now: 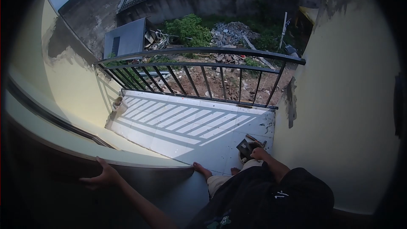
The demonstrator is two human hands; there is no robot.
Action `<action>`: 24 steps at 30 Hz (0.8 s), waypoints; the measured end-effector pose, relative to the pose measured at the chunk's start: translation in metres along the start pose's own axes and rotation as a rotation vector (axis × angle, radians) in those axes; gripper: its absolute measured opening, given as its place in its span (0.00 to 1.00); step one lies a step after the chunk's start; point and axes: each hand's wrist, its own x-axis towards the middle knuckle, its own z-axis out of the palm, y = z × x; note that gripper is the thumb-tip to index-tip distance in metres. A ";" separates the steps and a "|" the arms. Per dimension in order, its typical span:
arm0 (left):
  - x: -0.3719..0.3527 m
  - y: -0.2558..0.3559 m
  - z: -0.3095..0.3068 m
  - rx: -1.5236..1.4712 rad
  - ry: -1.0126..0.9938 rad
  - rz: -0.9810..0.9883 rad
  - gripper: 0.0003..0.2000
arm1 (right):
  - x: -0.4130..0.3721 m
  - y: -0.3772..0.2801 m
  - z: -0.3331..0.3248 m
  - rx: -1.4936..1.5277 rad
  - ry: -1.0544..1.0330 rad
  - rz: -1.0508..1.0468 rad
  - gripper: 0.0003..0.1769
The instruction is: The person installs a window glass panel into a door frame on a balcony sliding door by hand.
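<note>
My left hand point(102, 175) is at the dark lower edge of the window ledge point(140, 164), thumb raised against it and fingers stretched apart; it grasps nothing that I can make out. Closed around a plastering trowel point(244, 148) is my right hand point(259, 154), low in front of my body. The trowel's flat, dark rectangular blade points to the left. Just under it stands a bucket point(242, 157) on the tiles, partly hidden by the trowel and my hand. A thin stick-like tool point(254, 138) leans across the bucket's far side.
White floor tiles point(178, 118) carry striped railing shadows. A black metal railing point(203, 64) closes the balcony's far side. Yellow walls point(347, 114) with grey patches flank it. A small container point(118, 101) stands in the far left corner. Rubble point(233, 34) lies outside below.
</note>
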 end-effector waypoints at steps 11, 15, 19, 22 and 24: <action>0.000 -0.003 0.000 0.073 -0.015 -0.003 0.52 | -0.001 -0.001 -0.002 -0.034 -0.006 -0.016 0.18; -0.001 -0.003 0.000 0.034 -0.015 0.002 0.52 | -0.004 -0.004 -0.005 -0.041 -0.001 -0.006 0.18; -0.001 -0.003 0.001 0.048 -0.024 -0.019 0.52 | 0.000 0.001 0.000 -0.001 0.021 -0.001 0.18; 0.000 -0.002 0.001 0.011 -0.011 -0.007 0.52 | 0.000 0.002 0.002 0.002 0.019 0.010 0.18; -0.001 -0.002 0.001 -0.021 -0.002 -0.003 0.52 | 0.002 0.003 0.003 -0.004 0.013 0.009 0.18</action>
